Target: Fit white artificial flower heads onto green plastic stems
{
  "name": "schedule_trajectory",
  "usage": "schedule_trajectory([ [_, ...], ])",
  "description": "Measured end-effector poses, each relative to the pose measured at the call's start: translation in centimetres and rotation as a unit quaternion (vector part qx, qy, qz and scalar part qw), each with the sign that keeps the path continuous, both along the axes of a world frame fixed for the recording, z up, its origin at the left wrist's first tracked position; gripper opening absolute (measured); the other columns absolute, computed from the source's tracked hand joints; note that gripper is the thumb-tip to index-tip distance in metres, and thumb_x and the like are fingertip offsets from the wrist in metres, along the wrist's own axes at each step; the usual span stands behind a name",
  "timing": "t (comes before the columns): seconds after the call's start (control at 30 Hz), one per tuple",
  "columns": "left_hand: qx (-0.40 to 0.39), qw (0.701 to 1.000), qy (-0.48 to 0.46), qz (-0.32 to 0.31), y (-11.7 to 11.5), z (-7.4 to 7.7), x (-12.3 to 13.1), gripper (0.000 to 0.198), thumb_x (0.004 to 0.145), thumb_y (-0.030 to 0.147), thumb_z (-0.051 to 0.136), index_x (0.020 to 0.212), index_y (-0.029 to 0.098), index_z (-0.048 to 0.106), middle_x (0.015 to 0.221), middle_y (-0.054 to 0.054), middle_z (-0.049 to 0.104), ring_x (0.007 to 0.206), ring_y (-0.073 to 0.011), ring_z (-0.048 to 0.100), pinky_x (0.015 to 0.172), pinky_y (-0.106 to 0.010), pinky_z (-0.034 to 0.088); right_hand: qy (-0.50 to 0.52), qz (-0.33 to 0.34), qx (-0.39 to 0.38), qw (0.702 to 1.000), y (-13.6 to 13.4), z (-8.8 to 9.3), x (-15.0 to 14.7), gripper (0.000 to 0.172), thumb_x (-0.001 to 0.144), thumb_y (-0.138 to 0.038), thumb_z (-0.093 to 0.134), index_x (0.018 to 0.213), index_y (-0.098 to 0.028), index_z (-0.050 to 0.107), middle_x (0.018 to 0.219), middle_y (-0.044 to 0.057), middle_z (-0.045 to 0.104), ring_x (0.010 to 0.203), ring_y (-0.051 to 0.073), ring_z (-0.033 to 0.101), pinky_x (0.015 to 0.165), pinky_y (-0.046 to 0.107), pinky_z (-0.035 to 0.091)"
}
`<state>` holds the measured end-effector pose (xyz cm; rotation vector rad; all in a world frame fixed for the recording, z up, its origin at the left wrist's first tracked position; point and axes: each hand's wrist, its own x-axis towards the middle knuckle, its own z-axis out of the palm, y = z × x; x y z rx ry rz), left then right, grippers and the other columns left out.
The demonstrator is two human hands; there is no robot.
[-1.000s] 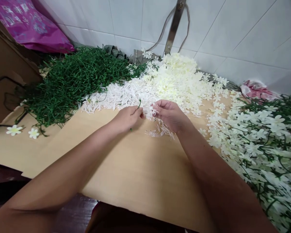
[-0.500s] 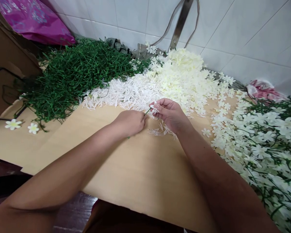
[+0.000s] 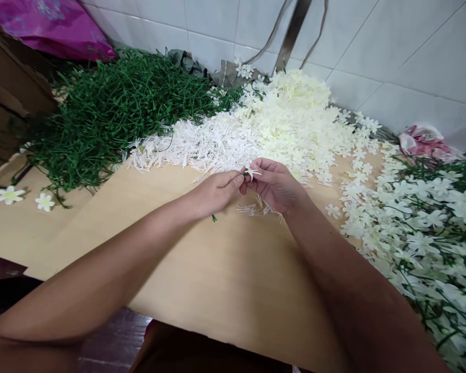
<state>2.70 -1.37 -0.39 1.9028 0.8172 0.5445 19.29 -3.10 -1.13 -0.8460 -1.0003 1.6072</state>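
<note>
My left hand (image 3: 220, 191) is closed on a green stem, whose branched end (image 3: 214, 218) pokes out below the palm. Its fingertips meet those of my right hand (image 3: 275, 184), which pinches a small white flower (image 3: 251, 172) at the stem's tip. A few loose white stamen pieces (image 3: 252, 210) lie on the board under my right hand. Just beyond my hands is a heap of white stamens (image 3: 213, 140), with a pile of cream petals (image 3: 299, 119) to its right.
Green stems (image 3: 132, 98) are heaped at the back left, near a cardboard box (image 3: 11, 88) and a purple bag (image 3: 58, 31). Assembled white flowers (image 3: 423, 223) cover the right side. Two flowers (image 3: 10, 195) lie at the left. A tiled wall (image 3: 357, 46) stands behind.
My left hand has moved slightly right and up, bringing the stem against the flower; the fingertips of both hands now touch. The view has shifted a little.
</note>
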Motion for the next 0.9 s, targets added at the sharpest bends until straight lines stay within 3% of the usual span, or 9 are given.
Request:
schedule_trajectory([
  [0.47, -0.045, 0.993, -0.106, 0.038, 0.35, 0.45, -0.04, 0.018, 0.081, 0.022, 0.047, 0.07, 0.013, 0.058, 0.063, 0.003, 0.05, 0.069, -0.0094, 0.05, 0.073, -0.023, 0.041, 0.014, 0.002, -0.01, 1.0, -0.13, 0.34, 0.08, 0.026, 0.06, -0.029, 0.082, 0.064, -0.017, 0.06, 0.062, -0.002, 0.062, 0.064, 0.01, 0.061, 0.068, 0.027, 0.049],
  [0.7, -0.098, 0.99, -0.092, 0.045, 0.5, 0.39, -0.07, 0.019, 0.078, 0.03, 0.046, 0.07, 0.016, 0.057, 0.049, 0.006, 0.035, 0.048, -0.0079, 0.03, 0.053, -0.023, 0.029, 0.001, 0.006, -0.014, 1.0, -0.22, 0.31, -0.07, 0.025, 0.06, -0.031, 0.082, 0.064, -0.017, 0.062, 0.062, 0.0, 0.064, 0.065, 0.01, 0.06, 0.067, 0.026, 0.047],
  [0.9, -0.096, 0.991, -0.092, 0.028, 0.68, 0.36, -0.18, 0.022, 0.078, 0.033, 0.048, 0.067, 0.017, 0.055, 0.047, 0.007, 0.031, 0.047, -0.0077, 0.026, 0.05, -0.024, 0.023, 0.019, 0.013, -0.034, 0.999, -0.32, 0.04, -0.47, 0.027, 0.058, -0.032, 0.083, 0.063, -0.017, 0.061, 0.061, -0.001, 0.065, 0.063, 0.009, 0.06, 0.063, 0.023, 0.046],
])
